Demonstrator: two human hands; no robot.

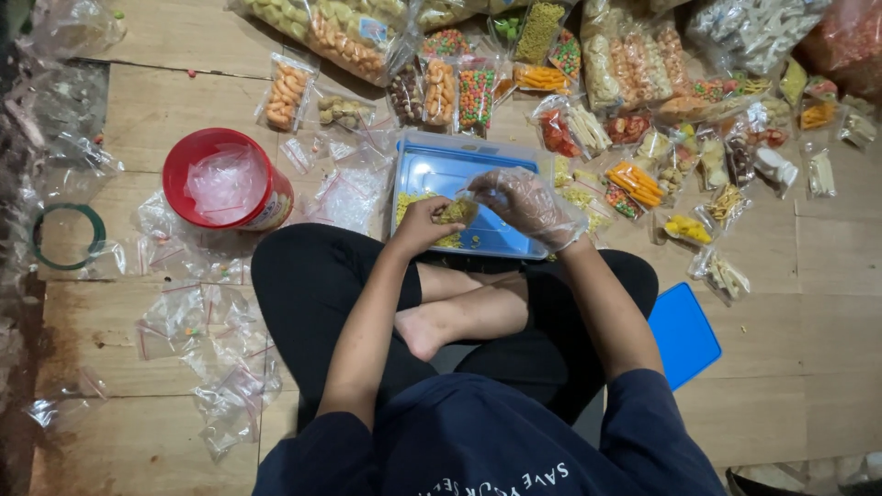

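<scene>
Hands fill a little snack bag over the blue tray.
Left hand (424,223) pinches the small clear bag (457,211) at its soft top edge; gloved right hand (525,202) pinches it too. Bag looks light, floppy, slippery.

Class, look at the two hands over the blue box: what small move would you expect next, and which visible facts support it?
Probably the gloved right hand drops its pinch of yellow snack into the small clear bag held by the bare left hand. Both hands meet at the bag's mouth over the blue box, and loose yellow pieces lie inside the box.
</scene>
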